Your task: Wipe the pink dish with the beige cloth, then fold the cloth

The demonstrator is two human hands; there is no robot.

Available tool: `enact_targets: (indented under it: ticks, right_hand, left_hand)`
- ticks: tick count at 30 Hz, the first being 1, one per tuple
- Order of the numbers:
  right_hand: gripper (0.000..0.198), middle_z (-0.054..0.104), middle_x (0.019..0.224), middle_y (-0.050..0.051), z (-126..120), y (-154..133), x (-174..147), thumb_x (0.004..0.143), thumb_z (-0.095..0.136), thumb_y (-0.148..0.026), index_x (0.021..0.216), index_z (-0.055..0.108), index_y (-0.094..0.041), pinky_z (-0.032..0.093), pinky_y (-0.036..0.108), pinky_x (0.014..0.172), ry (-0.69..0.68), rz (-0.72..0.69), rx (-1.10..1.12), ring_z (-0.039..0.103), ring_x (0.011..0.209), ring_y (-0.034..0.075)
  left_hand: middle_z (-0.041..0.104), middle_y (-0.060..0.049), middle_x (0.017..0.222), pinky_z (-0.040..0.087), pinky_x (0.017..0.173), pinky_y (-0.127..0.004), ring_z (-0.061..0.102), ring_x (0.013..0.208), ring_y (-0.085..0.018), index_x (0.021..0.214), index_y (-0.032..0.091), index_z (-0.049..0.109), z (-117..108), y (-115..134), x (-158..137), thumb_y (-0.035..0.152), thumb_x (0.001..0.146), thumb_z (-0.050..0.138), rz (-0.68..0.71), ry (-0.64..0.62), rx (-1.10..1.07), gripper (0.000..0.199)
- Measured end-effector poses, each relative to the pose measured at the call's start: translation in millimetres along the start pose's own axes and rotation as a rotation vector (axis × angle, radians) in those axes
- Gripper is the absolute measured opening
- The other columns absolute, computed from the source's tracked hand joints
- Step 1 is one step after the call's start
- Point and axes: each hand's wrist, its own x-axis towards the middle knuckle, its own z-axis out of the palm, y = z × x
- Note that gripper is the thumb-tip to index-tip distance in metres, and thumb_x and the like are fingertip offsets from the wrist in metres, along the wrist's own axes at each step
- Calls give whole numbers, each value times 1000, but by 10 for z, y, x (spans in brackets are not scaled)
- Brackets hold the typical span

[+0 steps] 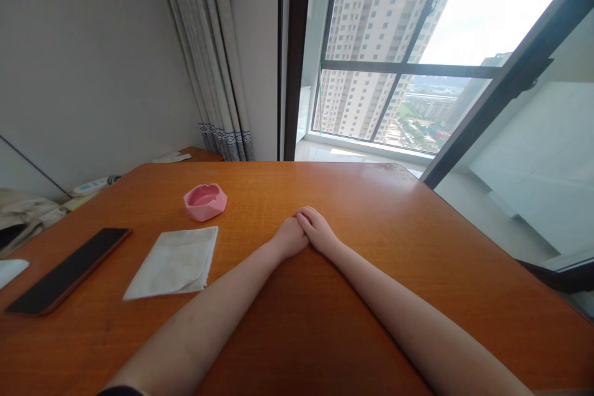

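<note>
My left hand (pixel 288 239) rests on the wooden table (pixel 394 210) with its fingers curled closed. Across its fingers lies my right hand (pixel 320 232), fingers together and folded over. The two hands touch each other, and no object shows in either one. To the left of my left forearm lies a folded white cloth or napkin (pixel 176 262). Behind the cloth sits a pink faceted ashtray (pixel 205 203) with notches in its rim. Farther left is a long, flat black slab with a reddish-brown edge, perhaps a phone (pixel 72 269).
A white power strip (pixel 95 185) and crumpled pale fabric (pixel 28 213) lie beyond the table's left edge. At the far left, a white object (pixel 12 271) is partly cut off. Behind the table hang a grey curtain (pixel 218 62) and a dark-framed window (pixel 362 66).
</note>
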Motion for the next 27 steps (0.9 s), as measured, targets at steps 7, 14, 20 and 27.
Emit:
enact_targets:
  ticks: [7, 14, 20, 27]
  right_hand:
    - [22, 61, 88, 4, -10, 2, 1, 88, 41, -27, 86, 62, -21, 42, 32, 84, -5, 15, 21, 55, 88, 18]
    - [25, 63, 87, 3, -28, 12, 9, 89, 40, -32, 86, 63, -21, 43, 31, 82, -6, 46, 61, 56, 86, 17]
    - [50, 65, 74, 3, 17, 55, 3, 92, 26, -51, 76, 63, -20, 47, 30, 74, -10, 135, 191, 59, 74, 17]
    - [61, 66, 74, 6, 55, 105, 3, 88, 24, -62, 78, 66, -18, 48, 33, 76, -37, 160, 227, 62, 75, 19]
  left_hand:
    - [67, -14, 104, 49, 85, -33, 62, 95, -21, 105, 7, 63, -20, 6, -3, 12, 81, 36, 19, 8, -38, 37]
    - [65, -10, 111, 46, 90, -31, 59, 103, -20, 108, 12, 62, -134, 29, -8, 19, 83, 38, 44, -59, -141, 35]
    - [66, -6, 101, 45, 89, -32, 59, 93, -19, 97, 18, 63, -710, -67, -118, 26, 84, 38, -80, -56, -86, 29]
    - [57, -15, 115, 8, 101, -67, 43, 115, -33, 104, 16, 58, -1308, -659, -546, 29, 82, 42, -567, 451, 645, 30]
